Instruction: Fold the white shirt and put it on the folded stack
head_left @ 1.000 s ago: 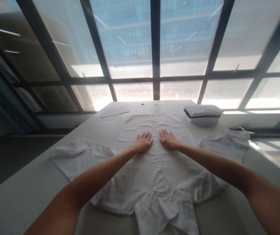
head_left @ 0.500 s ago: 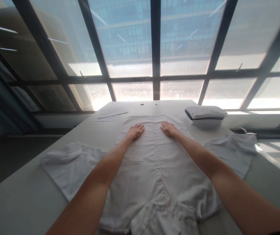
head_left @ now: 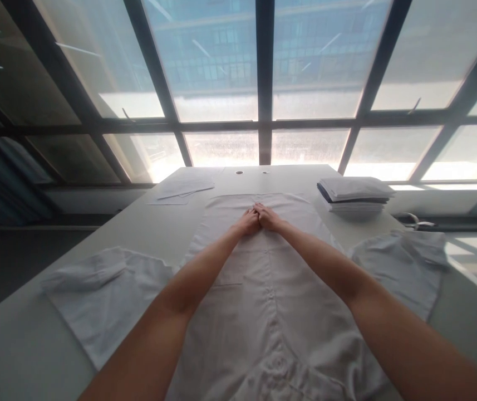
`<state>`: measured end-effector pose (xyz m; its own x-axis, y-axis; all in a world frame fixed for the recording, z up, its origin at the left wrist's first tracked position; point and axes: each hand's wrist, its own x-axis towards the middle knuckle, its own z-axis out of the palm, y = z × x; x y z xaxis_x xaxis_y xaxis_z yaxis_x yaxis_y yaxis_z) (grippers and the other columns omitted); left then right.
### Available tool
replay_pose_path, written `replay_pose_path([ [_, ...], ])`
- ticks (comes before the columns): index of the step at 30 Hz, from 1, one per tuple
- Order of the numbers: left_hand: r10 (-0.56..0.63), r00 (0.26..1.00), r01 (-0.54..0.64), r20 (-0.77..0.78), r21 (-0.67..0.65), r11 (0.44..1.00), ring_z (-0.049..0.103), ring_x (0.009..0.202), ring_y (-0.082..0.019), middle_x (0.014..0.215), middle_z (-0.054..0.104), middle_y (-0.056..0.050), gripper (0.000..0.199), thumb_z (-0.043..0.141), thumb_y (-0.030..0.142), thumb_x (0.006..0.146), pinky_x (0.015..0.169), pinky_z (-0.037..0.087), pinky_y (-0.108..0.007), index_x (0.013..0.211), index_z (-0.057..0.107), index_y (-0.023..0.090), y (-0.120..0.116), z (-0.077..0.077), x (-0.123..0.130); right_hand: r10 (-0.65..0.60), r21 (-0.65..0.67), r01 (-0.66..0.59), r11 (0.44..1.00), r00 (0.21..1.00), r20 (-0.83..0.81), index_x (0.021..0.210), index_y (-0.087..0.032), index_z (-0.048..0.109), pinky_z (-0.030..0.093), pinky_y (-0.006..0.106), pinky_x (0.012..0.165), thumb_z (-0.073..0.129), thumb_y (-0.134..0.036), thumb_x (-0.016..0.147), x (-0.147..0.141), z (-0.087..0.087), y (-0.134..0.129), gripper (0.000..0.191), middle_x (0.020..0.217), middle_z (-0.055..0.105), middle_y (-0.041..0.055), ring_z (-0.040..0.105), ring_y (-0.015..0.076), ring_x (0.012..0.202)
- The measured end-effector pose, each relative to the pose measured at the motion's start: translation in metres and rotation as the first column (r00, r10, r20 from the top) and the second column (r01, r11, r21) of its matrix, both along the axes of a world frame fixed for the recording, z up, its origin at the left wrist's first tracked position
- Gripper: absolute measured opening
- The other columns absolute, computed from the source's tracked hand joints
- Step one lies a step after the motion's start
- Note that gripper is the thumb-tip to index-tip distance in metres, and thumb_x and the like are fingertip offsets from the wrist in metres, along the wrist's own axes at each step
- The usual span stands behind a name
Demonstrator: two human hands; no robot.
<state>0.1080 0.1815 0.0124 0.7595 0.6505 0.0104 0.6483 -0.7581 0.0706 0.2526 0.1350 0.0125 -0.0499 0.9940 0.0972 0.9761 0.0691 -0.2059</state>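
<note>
Both hands, left hand (head_left: 247,223) and right hand (head_left: 268,218), press flat and unclenched, side by side on the button placket of the white shirt (head_left: 263,289) spread mid-table (head_left: 21,334), sleeves out, nothing folded yet.

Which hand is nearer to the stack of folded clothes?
Right. The right hand lies on the shirt on the side toward the stack of folded clothes; the left hand lies beside it, farther away.

2 bare forearms show, no sleeves, watch or rings visible; both hands, left hand (head_left: 247,223) and right hand (head_left: 268,218), ungloved.
</note>
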Motion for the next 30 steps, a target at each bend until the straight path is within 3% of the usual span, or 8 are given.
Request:
replay_pose_path([
  [4, -0.111, 0.994, 0.112, 0.019, -0.056, 0.992, 0.015, 0.161, -0.023, 0.174, 0.019, -0.008, 0.061, 0.023, 0.041, 0.109, 0.129, 0.015, -0.049, 0.167, 0.023, 0.022, 0.021, -0.001, -0.005, 0.022, -0.044, -0.023, 0.999, 1.0, -0.005, 0.165, -0.016, 0.03, 0.014, 0.038, 0.128, 0.028, -0.037, 0.106, 0.025, -0.009, 0.008, 0.063, 0.172, 0.024, 0.0072, 0.021, 0.0205, 0.158],
  [9, 0.141, 0.987, -0.147, -0.076, -0.076, 0.986, 0.013, 0.161, -0.024, 0.175, 0.014, -0.005, 0.062, 0.021, 0.047, 0.108, 0.129, 0.013, -0.052, 0.167, 0.022, 0.026, 0.076, 0.013, -0.054, -0.271, -0.128, 0.272, 0.954, 0.962, 0.028, 0.165, -0.012, 0.028, 0.013, 0.046, 0.128, 0.026, -0.04, 0.108, 0.112, -0.001, 0.003, 0.064, 0.173, 0.019, 0.0128, 0.017, 0.0246, 0.159],
  [12, 0.304, 0.949, -0.308, -0.084, -0.033, 0.951, 0.018, 0.16, -0.029, 0.174, 0.018, -0.012, 0.062, 0.02, 0.042, 0.108, 0.126, 0.018, -0.058, 0.166, 0.026, 0.021, 0.095, 0.018, -0.066, -0.429, -0.116, 0.43, 0.895, 0.903, 0.034, 0.163, -0.004, 0.031, 0.017, 0.051, 0.125, 0.026, -0.035, 0.107, 0.14, 0.004, 0.002, 0.064, 0.17, 0.022, 0.0224, 0.02, 0.0301, 0.158],
  [16, 0.252, 0.967, -0.252, -0.045, 0.012, 0.968, 0.012, 0.161, -0.029, 0.174, 0.019, -0.013, 0.061, 0.021, 0.036, 0.108, 0.127, 0.011, -0.058, 0.165, 0.027, 0.015, 0.086, 0.01, -0.03, -0.447, -0.026, 0.448, 0.894, 0.894, 0.023, 0.162, -0.001, 0.03, 0.013, 0.055, 0.126, 0.023, -0.029, 0.106, 0.114, 0.0, 0.017, 0.063, 0.171, 0.02, 0.0241, 0.016, 0.0318, 0.159],
  [19, -0.019, 1.0, 0.019, 0.011, 0.0, 1.0, 0.011, 0.162, -0.023, 0.175, 0.018, -0.008, 0.062, 0.02, 0.036, 0.108, 0.129, 0.013, -0.047, 0.166, 0.024, 0.017, 0.064, -0.003, 0.016, -0.135, 0.028, 0.135, 0.99, 0.991, -0.005, 0.165, -0.011, 0.029, 0.013, 0.044, 0.128, 0.024, -0.028, 0.106, 0.071, -0.009, 0.037, 0.062, 0.173, 0.022, 0.0114, 0.017, 0.0232, 0.159],
  [22, -0.148, 0.987, 0.151, 0.058, -0.043, 0.988, 0.015, 0.161, -0.022, 0.175, 0.017, -0.008, 0.062, 0.018, 0.039, 0.108, 0.129, 0.015, -0.046, 0.167, 0.021, 0.02, 0.054, -0.009, 0.04, 0.088, 0.001, -0.088, 0.996, 0.995, -0.045, 0.165, -0.013, 0.029, 0.017, 0.04, 0.127, 0.023, -0.027, 0.105, 0.051, -0.015, 0.051, 0.062, 0.172, 0.026, 0.0097, 0.022, 0.0215, 0.158],
  [26, -0.095, 0.995, 0.095, 0.011, -0.093, 0.991, 0.014, 0.161, -0.022, 0.175, 0.015, -0.008, 0.065, 0.017, 0.048, 0.109, 0.129, 0.01, -0.046, 0.168, 0.017, 0.019, 0.074, -0.004, 0.028, -0.017, -0.087, 0.017, 0.996, 1.0, 0.0, 0.165, -0.015, 0.029, 0.011, 0.049, 0.128, 0.028, -0.041, 0.108, 0.08, -0.014, 0.057, 0.063, 0.173, 0.022, 0.0101, 0.018, 0.0258, 0.159],
  [30, 0.124, 0.991, -0.127, -0.051, -0.075, 0.989, 0.012, 0.161, -0.025, 0.175, 0.014, -0.008, 0.067, 0.017, 0.05, 0.109, 0.129, 0.012, -0.05, 0.167, 0.021, 0.018, 0.113, 0.0, -0.018, -0.224, -0.118, 0.224, 0.967, 0.974, 0.02, 0.165, -0.014, 0.029, 0.01, 0.051, 0.127, 0.028, -0.04, 0.11, 0.13, -0.01, 0.051, 0.061, 0.173, 0.018, 0.0137, 0.016, 0.0261, 0.159],
])
